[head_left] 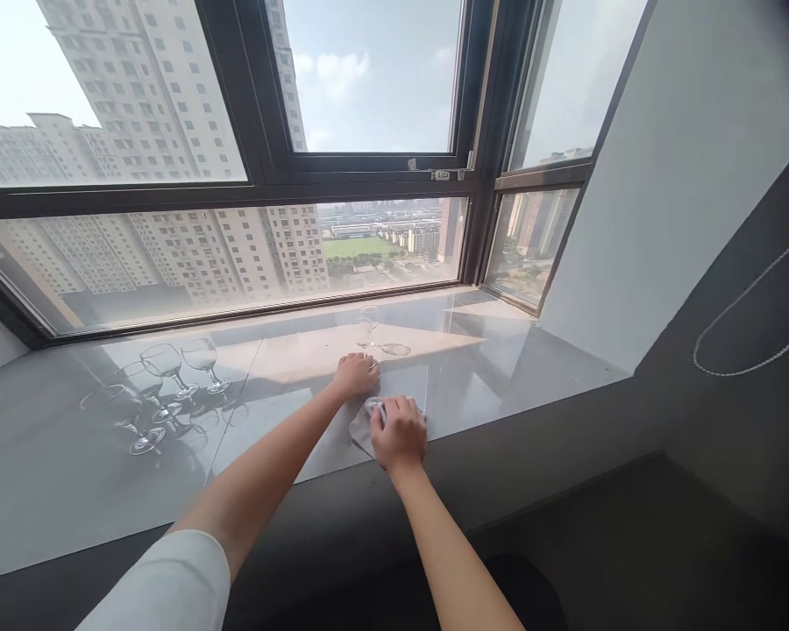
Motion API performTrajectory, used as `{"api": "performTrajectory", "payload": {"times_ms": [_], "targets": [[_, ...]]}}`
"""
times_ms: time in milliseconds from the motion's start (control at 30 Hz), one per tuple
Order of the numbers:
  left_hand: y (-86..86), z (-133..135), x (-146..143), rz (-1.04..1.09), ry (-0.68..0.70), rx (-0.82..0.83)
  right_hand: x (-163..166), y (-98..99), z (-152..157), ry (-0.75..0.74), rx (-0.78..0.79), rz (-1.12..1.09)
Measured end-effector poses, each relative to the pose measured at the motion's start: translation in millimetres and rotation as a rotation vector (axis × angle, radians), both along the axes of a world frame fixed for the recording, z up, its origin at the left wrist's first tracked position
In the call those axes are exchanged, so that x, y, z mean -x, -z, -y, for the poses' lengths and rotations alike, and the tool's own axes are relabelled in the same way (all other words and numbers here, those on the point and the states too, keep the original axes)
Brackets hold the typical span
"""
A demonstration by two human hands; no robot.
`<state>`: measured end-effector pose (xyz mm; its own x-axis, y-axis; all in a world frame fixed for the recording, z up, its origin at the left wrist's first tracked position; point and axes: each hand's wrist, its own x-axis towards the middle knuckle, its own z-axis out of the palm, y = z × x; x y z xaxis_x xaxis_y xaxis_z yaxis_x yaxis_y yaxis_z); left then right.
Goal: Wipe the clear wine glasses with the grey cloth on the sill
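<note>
My right hand (pixel 400 431) is closed on a grey cloth (pixel 363 425) that lies on the glossy window sill (pixel 473 368) near its front edge. My left hand (pixel 355 374) rests just beyond it with fingers curled at the base of a clear wine glass (pixel 376 337), which looks tipped on the sill; I cannot tell if the fingers grip it. Both arms reach forward from the lower left.
Several clear wine glasses (pixel 164 386) stand grouped on the left part of the sill. A dark-framed window (pixel 263 175) runs behind, with tall buildings outside. A white wall (pixel 664 193) closes the right end. A beaded cord (pixel 756 324) hangs at right.
</note>
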<state>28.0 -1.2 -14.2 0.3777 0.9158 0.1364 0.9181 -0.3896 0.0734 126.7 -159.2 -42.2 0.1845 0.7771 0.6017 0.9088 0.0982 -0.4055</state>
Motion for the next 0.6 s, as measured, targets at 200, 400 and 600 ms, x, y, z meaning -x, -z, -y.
{"api": "performTrajectory", "payload": {"times_ms": [200, 400, 600], "targets": [[-4.5, 35.9, 86.4, -0.07, -0.16, -0.04, -0.9, 3.8, 0.5, 0.007, 0.007, 0.011], [-17.9, 76.3, 190.0, -0.124, -0.406, -0.021, -1.4, 6.4, -0.3, -0.006, 0.0, 0.027], [-19.9, 94.8, 254.5, -0.145, -0.528, 0.003, -1.6, 8.2, -0.9, 0.005, 0.001, 0.039]]}}
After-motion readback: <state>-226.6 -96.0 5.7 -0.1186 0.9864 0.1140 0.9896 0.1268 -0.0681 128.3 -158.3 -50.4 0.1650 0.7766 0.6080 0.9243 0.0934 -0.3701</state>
